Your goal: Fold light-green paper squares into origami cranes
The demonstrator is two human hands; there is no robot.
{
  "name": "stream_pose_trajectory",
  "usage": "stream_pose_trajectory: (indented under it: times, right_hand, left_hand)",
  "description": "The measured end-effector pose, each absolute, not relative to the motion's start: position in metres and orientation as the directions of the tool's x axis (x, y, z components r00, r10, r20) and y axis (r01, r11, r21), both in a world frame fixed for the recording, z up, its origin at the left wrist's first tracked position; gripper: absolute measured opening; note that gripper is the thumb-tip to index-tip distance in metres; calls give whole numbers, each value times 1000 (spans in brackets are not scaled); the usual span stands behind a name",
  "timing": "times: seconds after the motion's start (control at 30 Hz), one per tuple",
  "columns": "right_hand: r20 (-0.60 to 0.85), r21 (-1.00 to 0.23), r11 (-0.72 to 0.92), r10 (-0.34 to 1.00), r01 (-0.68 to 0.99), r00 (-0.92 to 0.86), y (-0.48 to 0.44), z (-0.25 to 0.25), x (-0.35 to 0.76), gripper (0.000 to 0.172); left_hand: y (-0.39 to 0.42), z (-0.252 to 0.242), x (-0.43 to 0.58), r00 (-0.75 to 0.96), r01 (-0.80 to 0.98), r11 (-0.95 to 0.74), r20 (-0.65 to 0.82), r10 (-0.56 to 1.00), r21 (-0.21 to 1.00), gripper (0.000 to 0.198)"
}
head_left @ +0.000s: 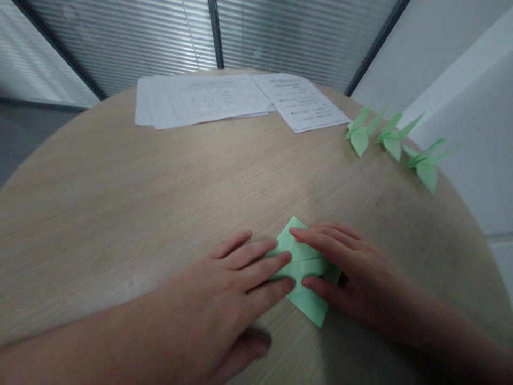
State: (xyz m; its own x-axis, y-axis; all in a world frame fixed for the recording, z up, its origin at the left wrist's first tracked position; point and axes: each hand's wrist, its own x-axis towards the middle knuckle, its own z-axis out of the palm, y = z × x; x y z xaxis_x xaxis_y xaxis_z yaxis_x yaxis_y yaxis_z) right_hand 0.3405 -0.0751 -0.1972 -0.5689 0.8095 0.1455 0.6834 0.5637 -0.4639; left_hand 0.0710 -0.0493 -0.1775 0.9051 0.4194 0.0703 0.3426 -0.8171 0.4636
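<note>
A folded light green paper (301, 262) lies flat on the round wooden table (120, 214), near its front edge. My left hand (224, 294) rests palm down with its fingers stretched out, the fingertips pressing the paper's left side. My right hand (348, 267) lies flat over the paper's right side, fingers extended along the top and thumb at the lower edge. Neither hand grips the paper; both press it against the tabletop.
Three folded green paper cranes (395, 140) stand in a row at the table's right edge. White printed sheets (200, 100) and another printed page (304, 101) lie at the far side. Window blinds and a white wall are behind.
</note>
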Motion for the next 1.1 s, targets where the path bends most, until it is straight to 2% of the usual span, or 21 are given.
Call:
stream_pose_trajectory:
  times: [0.2, 0.43, 0.63, 0.87, 0.97, 1.1]
  right_hand:
    - [137, -462, 527, 837, 713, -530, -75, -198, 347, 60]
    - [124, -376, 485, 871, 789, -476, -74, -198, 365, 72]
    - [102, -335, 494, 865, 802, -491, -70, -193, 377, 74]
    - [118, -383, 494, 864, 780, -490, -72, -188, 377, 74]
    - [182, -449, 490, 869, 747, -460, -72, -184, 375, 67]
    - [256, -525, 433, 901, 733, -349, -68, -181, 373, 42]
  left_hand:
    - [-49, -179, 71, 900, 335, -819, 99, 424, 465, 49]
    - [-49, -179, 71, 900, 333, -821, 103, 423, 463, 49]
    - [-50, -180, 71, 896, 342, -821, 104, 432, 457, 48]
    - [-49, -178, 71, 898, 339, -831, 113, 426, 440, 46]
    - [-50, -177, 73, 897, 343, -841, 118, 425, 418, 45]
    - [-52, -178, 77, 911, 317, -867, 129, 390, 384, 48]
